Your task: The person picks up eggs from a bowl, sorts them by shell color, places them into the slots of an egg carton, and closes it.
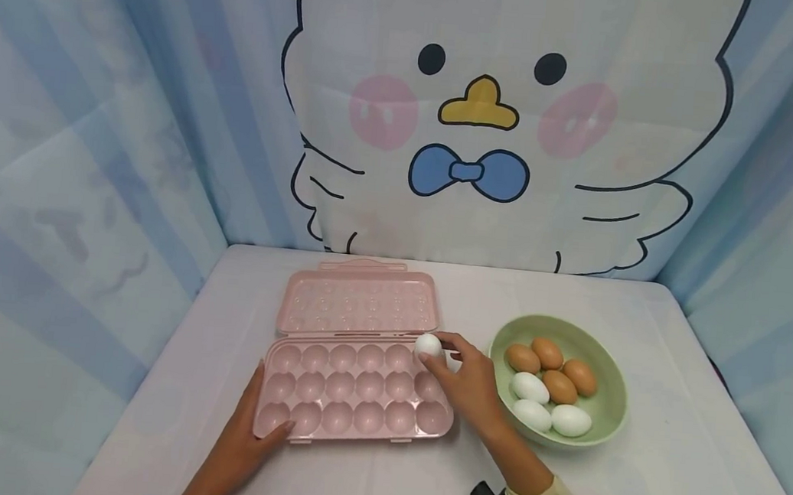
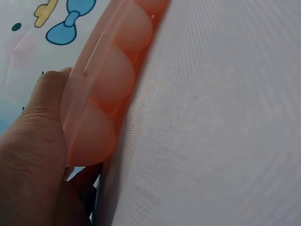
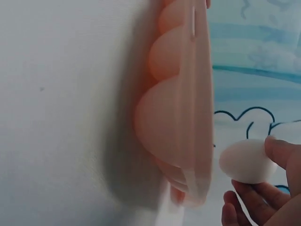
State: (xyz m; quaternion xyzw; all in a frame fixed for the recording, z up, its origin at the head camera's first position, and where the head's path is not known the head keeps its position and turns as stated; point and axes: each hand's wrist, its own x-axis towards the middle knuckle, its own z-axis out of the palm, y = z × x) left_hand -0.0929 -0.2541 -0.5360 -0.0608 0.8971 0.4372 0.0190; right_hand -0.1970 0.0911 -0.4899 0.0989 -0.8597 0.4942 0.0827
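Observation:
A pink egg tray point(image 1: 351, 398) lies open on the white table, its lid point(image 1: 361, 301) folded back behind it and all its cups bare. My right hand point(image 1: 460, 375) pinches a white egg point(image 1: 428, 345) just above the tray's far right corner cup; the right wrist view shows the egg point(image 3: 247, 161) held beside the tray's rim point(image 3: 200, 108). My left hand point(image 1: 253, 421) grips the tray's near left corner, thumb along its side; in the left wrist view the fingers point(image 2: 35, 141) press against the tray's edge point(image 2: 89, 117).
A green bowl point(image 1: 608, 400) right of the tray holds several brown and white eggs point(image 1: 552, 387). A cartoon duck curtain point(image 1: 478, 115) hangs behind the table, with blue striped curtains at both sides. The table's front edge lies near me.

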